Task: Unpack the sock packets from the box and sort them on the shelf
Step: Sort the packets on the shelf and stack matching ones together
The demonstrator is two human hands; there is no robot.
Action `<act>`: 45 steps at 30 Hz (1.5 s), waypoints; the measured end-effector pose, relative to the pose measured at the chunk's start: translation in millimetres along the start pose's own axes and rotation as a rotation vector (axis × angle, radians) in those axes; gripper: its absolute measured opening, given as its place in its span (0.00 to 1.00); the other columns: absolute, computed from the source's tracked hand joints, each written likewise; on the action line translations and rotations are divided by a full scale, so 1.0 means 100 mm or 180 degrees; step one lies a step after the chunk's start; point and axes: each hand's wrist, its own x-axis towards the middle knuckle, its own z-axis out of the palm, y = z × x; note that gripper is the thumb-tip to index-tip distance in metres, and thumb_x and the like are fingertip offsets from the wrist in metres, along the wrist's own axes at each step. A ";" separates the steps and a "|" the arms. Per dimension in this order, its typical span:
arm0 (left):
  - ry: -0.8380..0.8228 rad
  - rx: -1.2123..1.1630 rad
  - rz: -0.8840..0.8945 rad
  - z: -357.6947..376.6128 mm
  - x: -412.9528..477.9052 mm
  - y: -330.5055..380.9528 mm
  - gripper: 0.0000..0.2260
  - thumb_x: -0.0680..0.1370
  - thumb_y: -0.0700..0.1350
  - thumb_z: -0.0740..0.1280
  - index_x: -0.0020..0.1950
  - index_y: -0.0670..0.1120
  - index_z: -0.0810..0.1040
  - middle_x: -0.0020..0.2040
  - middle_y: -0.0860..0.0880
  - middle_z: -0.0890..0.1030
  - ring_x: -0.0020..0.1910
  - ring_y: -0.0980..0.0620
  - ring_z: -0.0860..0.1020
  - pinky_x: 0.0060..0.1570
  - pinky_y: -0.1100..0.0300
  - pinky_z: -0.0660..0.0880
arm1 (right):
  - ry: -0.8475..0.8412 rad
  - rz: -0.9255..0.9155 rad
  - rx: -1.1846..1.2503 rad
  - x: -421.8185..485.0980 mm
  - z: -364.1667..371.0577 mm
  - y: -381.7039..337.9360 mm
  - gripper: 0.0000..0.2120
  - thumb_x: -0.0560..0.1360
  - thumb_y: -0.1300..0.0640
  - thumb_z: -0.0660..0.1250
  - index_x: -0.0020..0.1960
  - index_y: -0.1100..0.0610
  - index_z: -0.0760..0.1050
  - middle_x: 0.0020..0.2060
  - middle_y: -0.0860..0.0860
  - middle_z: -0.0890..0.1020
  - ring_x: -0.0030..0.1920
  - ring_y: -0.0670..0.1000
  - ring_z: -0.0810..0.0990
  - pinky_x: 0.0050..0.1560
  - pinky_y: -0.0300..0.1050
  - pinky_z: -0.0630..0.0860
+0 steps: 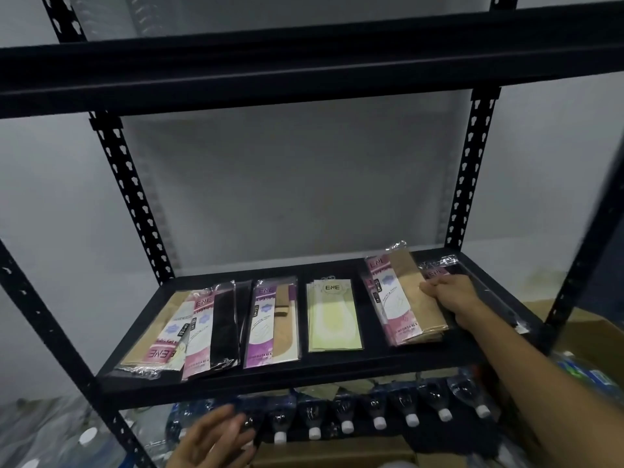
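Several groups of sock packets lie on the black shelf board [337,364]. At the left is a mixed pile with tan, pink and black packets [199,332]. A purple packet [271,324] and a pale yellow stack [332,315] lie in the middle. At the right is a stack of pink packets with tan socks [400,298]. My right hand [450,297] reaches in from the right, its fingers curled on the right edge of that stack, over another pink packet [439,270]. My left hand [216,437] hovers below the shelf with fingers spread, holding nothing.
Black slotted uprights [130,194] frame the shelf and a thick beam [304,59] crosses above. Under the shelf lie several water bottles [378,413] with white caps. A cardboard box [587,346] stands at the right, another cardboard edge at the bottom.
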 end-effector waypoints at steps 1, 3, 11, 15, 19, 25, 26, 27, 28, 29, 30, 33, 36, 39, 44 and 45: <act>-0.0040 -0.0021 -0.0031 -0.02 -0.02 0.01 0.32 0.44 0.41 0.83 0.46 0.39 0.83 0.47 0.35 0.85 0.37 0.37 0.85 0.40 0.40 0.82 | 0.0035 0.0047 -0.0055 0.07 0.03 0.04 0.05 0.72 0.64 0.72 0.47 0.64 0.81 0.47 0.60 0.83 0.46 0.59 0.81 0.51 0.56 0.80; -0.0035 -0.0178 -0.0099 -0.05 -0.01 0.07 0.33 0.31 0.44 0.85 0.35 0.43 0.86 0.40 0.39 0.86 0.33 0.41 0.85 0.28 0.51 0.81 | 0.0065 0.0121 -0.0162 0.16 0.07 0.11 0.05 0.72 0.64 0.71 0.47 0.64 0.80 0.45 0.60 0.82 0.45 0.59 0.81 0.51 0.56 0.79; 0.0189 -0.0171 -0.0053 -0.18 0.08 0.15 0.46 0.36 0.46 0.86 0.52 0.37 0.77 0.44 0.37 0.85 0.36 0.38 0.85 0.32 0.48 0.83 | 0.0306 -0.0094 -0.1181 0.24 0.19 0.28 0.10 0.73 0.60 0.71 0.51 0.64 0.82 0.50 0.61 0.83 0.46 0.55 0.77 0.51 0.47 0.75; 0.0397 -0.0189 0.0039 -0.13 0.13 0.10 0.18 0.63 0.34 0.72 0.52 0.36 0.77 0.52 0.32 0.82 0.39 0.36 0.84 0.32 0.50 0.83 | 0.0358 -0.0278 -0.1487 0.20 0.19 0.27 0.11 0.72 0.61 0.70 0.52 0.64 0.81 0.51 0.60 0.83 0.53 0.59 0.79 0.53 0.48 0.74; 0.0362 -0.0180 0.0084 -0.05 0.21 0.14 0.23 0.58 0.36 0.75 0.52 0.37 0.78 0.44 0.36 0.85 0.38 0.40 0.85 0.35 0.50 0.83 | 0.0382 -0.0526 -0.1666 0.14 0.20 0.23 0.11 0.73 0.59 0.70 0.55 0.61 0.80 0.51 0.57 0.84 0.51 0.57 0.80 0.51 0.46 0.74; 0.0329 -0.0106 0.0246 0.12 0.36 0.28 0.16 0.68 0.38 0.71 0.55 0.38 0.79 0.49 0.37 0.85 0.43 0.42 0.86 0.44 0.49 0.83 | 0.0160 -0.1054 -0.1301 -0.11 0.36 0.09 0.09 0.74 0.60 0.69 0.53 0.61 0.79 0.44 0.53 0.83 0.44 0.51 0.79 0.46 0.45 0.76; 0.0313 -0.0098 0.0259 0.15 0.37 0.32 0.16 0.68 0.38 0.71 0.56 0.39 0.79 0.49 0.38 0.85 0.45 0.41 0.85 0.48 0.47 0.82 | 0.0119 -0.1115 -0.1180 -0.17 0.40 0.06 0.08 0.75 0.60 0.69 0.53 0.61 0.79 0.42 0.52 0.82 0.43 0.51 0.79 0.43 0.42 0.74; 0.0296 -0.0079 0.0278 0.19 0.38 0.36 0.17 0.68 0.39 0.71 0.56 0.39 0.79 0.49 0.38 0.85 0.47 0.40 0.85 0.52 0.46 0.80 | 0.0084 -0.1148 -0.1042 -0.22 0.43 0.03 0.08 0.74 0.60 0.69 0.52 0.60 0.79 0.41 0.51 0.81 0.43 0.51 0.79 0.41 0.41 0.73; 0.0283 -0.0047 0.0292 0.22 0.39 0.40 0.18 0.68 0.40 0.72 0.57 0.40 0.79 0.49 0.39 0.85 0.49 0.40 0.85 0.54 0.45 0.79 | 0.0056 -0.1176 -0.0949 -0.28 0.47 0.01 0.07 0.74 0.59 0.70 0.51 0.59 0.80 0.41 0.50 0.81 0.44 0.52 0.80 0.41 0.41 0.73; 0.0272 -0.0012 0.0313 0.25 0.40 0.43 0.18 0.68 0.41 0.72 0.57 0.40 0.79 0.50 0.39 0.85 0.50 0.40 0.84 0.54 0.46 0.78 | 0.0037 -0.1219 -0.0908 -0.34 0.50 -0.02 0.06 0.74 0.59 0.70 0.50 0.58 0.80 0.41 0.50 0.81 0.44 0.51 0.80 0.42 0.41 0.73; 0.0269 0.0013 0.0332 0.27 0.41 0.45 0.18 0.69 0.40 0.72 0.58 0.40 0.79 0.50 0.39 0.85 0.50 0.40 0.84 0.54 0.46 0.78 | 0.0017 -0.1262 -0.0897 -0.41 0.53 -0.04 0.05 0.73 0.58 0.71 0.48 0.57 0.80 0.41 0.50 0.81 0.43 0.50 0.80 0.43 0.41 0.73; 0.0264 0.0071 0.0383 0.33 0.45 0.48 0.16 0.71 0.39 0.71 0.58 0.40 0.79 0.51 0.39 0.85 0.50 0.41 0.84 0.53 0.46 0.79 | -0.0081 -0.1397 -0.0801 -0.61 0.61 -0.10 0.04 0.73 0.58 0.71 0.48 0.55 0.80 0.42 0.49 0.81 0.41 0.45 0.77 0.41 0.36 0.73; 0.0265 0.0152 0.0418 0.37 0.48 0.51 0.16 0.71 0.40 0.72 0.57 0.41 0.79 0.52 0.39 0.84 0.52 0.41 0.84 0.54 0.46 0.79 | -0.0276 -0.1438 -0.0654 -0.82 0.70 -0.15 0.06 0.74 0.59 0.70 0.51 0.56 0.80 0.42 0.48 0.80 0.40 0.41 0.76 0.38 0.29 0.69; 0.0255 0.0213 0.0453 0.38 0.52 0.54 0.19 0.68 0.42 0.72 0.57 0.41 0.79 0.52 0.39 0.84 0.52 0.41 0.84 0.55 0.45 0.78 | -0.0477 -0.1463 -0.0494 -1.00 0.79 -0.15 0.07 0.73 0.58 0.70 0.51 0.56 0.80 0.43 0.50 0.81 0.39 0.41 0.76 0.38 0.28 0.71; 0.0295 0.0409 0.0481 0.29 0.61 0.51 0.18 0.68 0.43 0.73 0.58 0.42 0.79 0.53 0.38 0.84 0.52 0.41 0.84 0.56 0.45 0.79 | -0.0896 -0.1505 -0.0264 -1.30 0.94 -0.15 0.08 0.73 0.55 0.71 0.51 0.52 0.80 0.42 0.47 0.82 0.39 0.42 0.77 0.45 0.37 0.76; 0.0320 0.0436 0.0479 0.26 0.63 0.49 0.17 0.70 0.42 0.73 0.58 0.42 0.79 0.53 0.38 0.84 0.52 0.41 0.84 0.55 0.45 0.79 | -0.0954 -0.1539 -0.0248 -1.35 0.99 -0.15 0.08 0.73 0.55 0.71 0.51 0.52 0.80 0.42 0.46 0.82 0.38 0.40 0.77 0.43 0.33 0.74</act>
